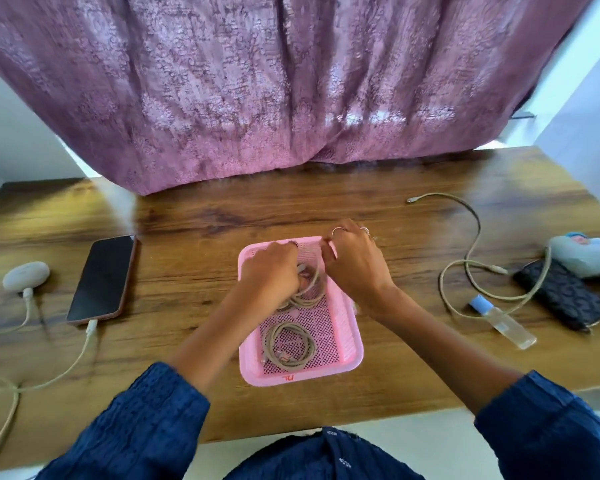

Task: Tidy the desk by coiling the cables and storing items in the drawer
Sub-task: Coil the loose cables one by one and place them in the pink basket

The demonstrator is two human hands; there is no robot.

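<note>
Fingers of the left hand curl in a grip on a cable coil in the tray, right hand pinching its end; one coil done, loose cable, phone left on the worktop.

The left hand hides part of the upper coiled cable; its grip is unclear

Both hands work inside a pink basket on the worktop: the left hand grips a cable coil, the right hand pinches its strand. A second coil lies nearer.
</note>
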